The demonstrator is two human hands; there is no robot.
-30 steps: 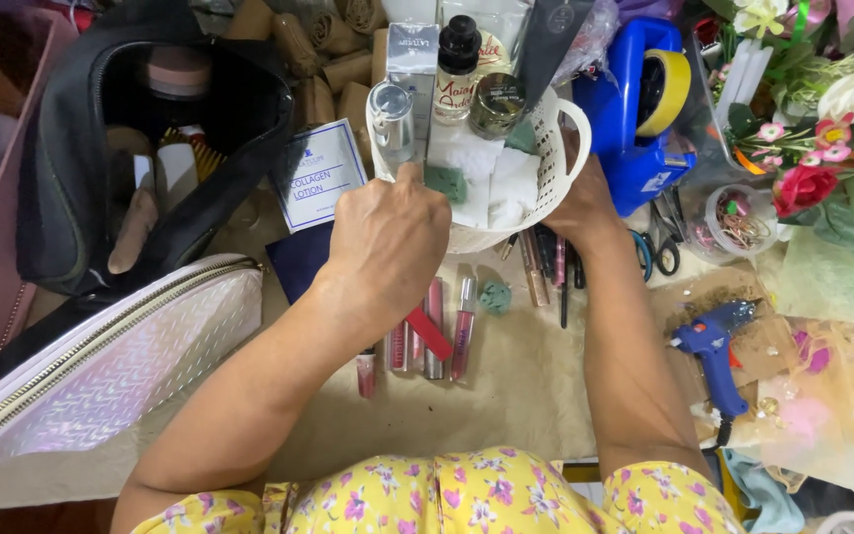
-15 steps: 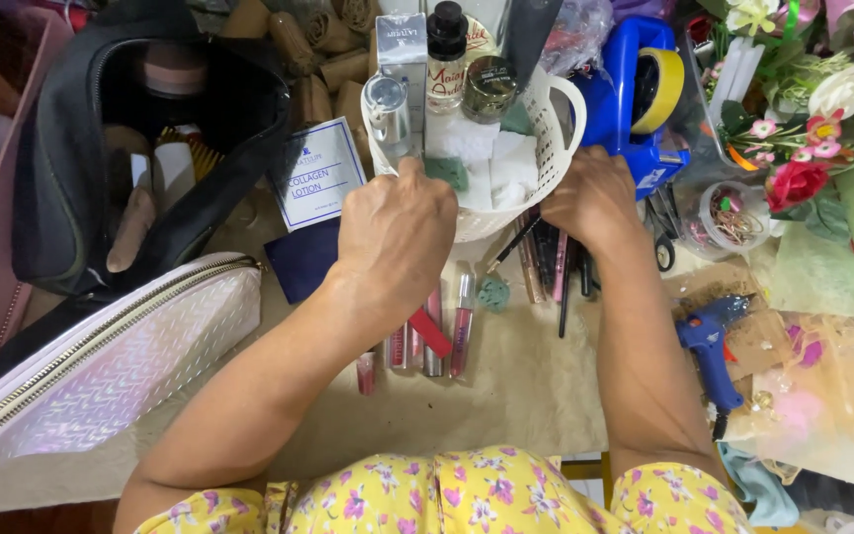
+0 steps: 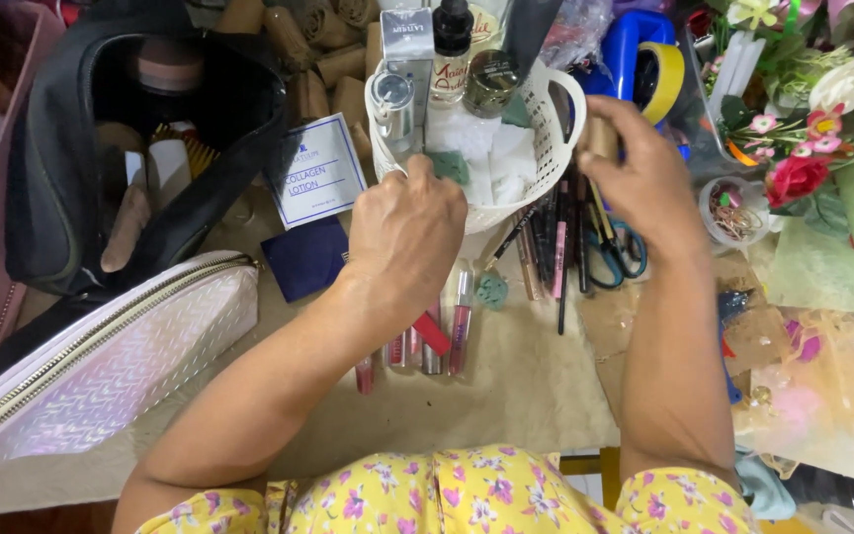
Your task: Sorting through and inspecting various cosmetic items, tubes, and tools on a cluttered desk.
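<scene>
Left hand [image 3: 409, 232] curled over the front rim of a white perforated basket [image 3: 554, 148] of cosmetic bottles, its grip hidden from view, right hand [image 3: 644, 173] pinching what looks like a tan tube [image 3: 602, 138] beside the basket handle, lip glosses [image 3: 427, 341] on the cloth below, black bag [image 3: 71, 188] at left.

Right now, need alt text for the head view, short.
Seen from above, a person's left hand reaches into a white plastic basket of cosmetics, while the right hand holds a small tan tube beside its rim. Lip gloss tubes and pencils lie on the cluttered table below, with an open black bag and a pearly zip pouch at left.
</scene>
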